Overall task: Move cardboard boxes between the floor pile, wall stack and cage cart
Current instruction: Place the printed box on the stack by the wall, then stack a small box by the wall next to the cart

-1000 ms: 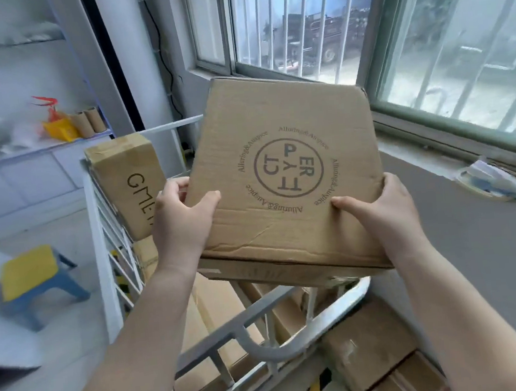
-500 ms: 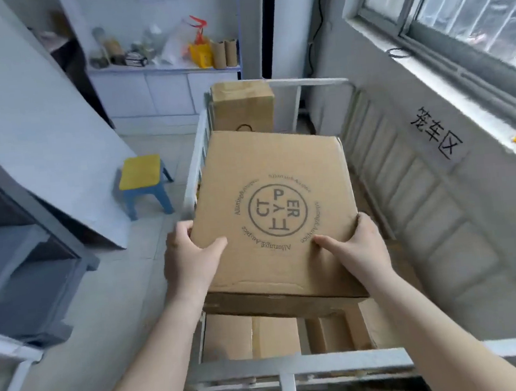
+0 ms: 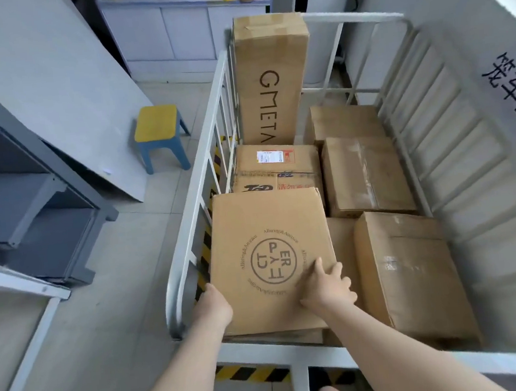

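The box with the round stamp [image 3: 271,256] lies flat inside the white cage cart [image 3: 191,232], in the corner at 7 o'clock of the cart, just beside its left rail. It rests on other cardboard below it.

The left hand [image 3: 213,308] holds the box at its near left edge; the fingers go under or behind the edge and are hidden, so I cannot tell if this grip is closed. The right hand [image 3: 327,286] lies on top of the box near its right edge, with fingers spread and straight, an open grip that presses on the cardboard.

At 12 o'clock from this box lies a box with a shipping label [image 3: 276,168], and behind that a tall box [image 3: 271,82] stands upright. At 3 o'clock lie two taped brown boxes [image 3: 367,176]. Outside the cart, at 10 o'clock, a yellow and blue stool [image 3: 159,132] stands on the tiled floor.
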A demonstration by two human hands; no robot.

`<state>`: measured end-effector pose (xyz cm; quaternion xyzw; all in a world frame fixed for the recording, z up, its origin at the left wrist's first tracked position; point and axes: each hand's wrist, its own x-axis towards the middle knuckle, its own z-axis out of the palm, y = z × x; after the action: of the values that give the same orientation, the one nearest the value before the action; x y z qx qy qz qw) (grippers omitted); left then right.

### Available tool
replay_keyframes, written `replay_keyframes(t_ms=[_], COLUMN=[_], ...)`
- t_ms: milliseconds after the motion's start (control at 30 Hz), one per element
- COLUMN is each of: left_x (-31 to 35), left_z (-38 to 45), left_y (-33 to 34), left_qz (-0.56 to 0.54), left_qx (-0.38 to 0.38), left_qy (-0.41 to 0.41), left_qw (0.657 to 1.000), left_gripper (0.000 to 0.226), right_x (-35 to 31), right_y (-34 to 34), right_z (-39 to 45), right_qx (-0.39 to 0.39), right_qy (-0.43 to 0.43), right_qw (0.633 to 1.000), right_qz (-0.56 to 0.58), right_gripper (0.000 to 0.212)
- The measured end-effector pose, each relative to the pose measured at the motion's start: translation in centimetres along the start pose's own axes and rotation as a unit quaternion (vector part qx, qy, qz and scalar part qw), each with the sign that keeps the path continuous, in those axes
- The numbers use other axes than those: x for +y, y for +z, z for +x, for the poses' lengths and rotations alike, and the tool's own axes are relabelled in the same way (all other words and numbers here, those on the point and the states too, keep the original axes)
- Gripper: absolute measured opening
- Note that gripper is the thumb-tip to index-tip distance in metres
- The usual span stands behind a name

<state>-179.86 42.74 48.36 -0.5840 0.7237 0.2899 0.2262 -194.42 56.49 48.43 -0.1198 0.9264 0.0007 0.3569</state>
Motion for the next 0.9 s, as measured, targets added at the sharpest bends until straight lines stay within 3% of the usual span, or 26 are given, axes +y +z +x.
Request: replay_keyframes(t_ms=[233, 333, 467, 600, 733, 833, 900], left_x=[0.4, 1.1, 2.2, 3.5, 3.8, 2.3, 1.1], left_z=[-3.5, -6.3, -11.1, -16.5, -22.7, -27.0, -28.4], left_y=[-0.6, -1.2, -1.3, 1.5, 7.3, 11.9, 14.9], left_qz=[-0.027, -0.154, -0.173, -0.255, -0.176, -0.024, 0.079], left_qx=[0.01, -0.009, 0.006, -0.113, -0.273, -0.353, -0.377], left_qy=[0.101, 0.15, 0.279, 0.373, 0.432, 0.462, 0.469], left_qw=[0.994, 0.977, 0.945, 0.885, 0.841, 0.813, 0.795], left_gripper=[0.064, 0.05, 0.031, 0.008, 0.012, 0.01, 0.01], right_x=[1.2, 2.7, 6.3, 11.6, 17.6, 22.4, 25.7], right_y=[-0.5, -2.0, -2.6, 0.9, 7.2, 12.3, 15.0], right_z=[-3.4, -6.5, -12.6, -19.8, -25.3, -28.6, -30.4], right_qx=[-0.041, 0.072, 0.225, 0.314, 0.297, 0.201, 0.15], right_qy=[-0.056, -0.084, -0.053, 0.012, 0.112, 0.21, 0.263], right_qw=[0.993, 0.98, 0.929, 0.865, 0.873, 0.878, 0.858], right_qz=[0.092, 0.166, 0.288, 0.391, 0.37, 0.38, 0.415], right_gripper=[0.061, 0.058, 0.044, 0.034, 0.035, 0.039, 0.04])
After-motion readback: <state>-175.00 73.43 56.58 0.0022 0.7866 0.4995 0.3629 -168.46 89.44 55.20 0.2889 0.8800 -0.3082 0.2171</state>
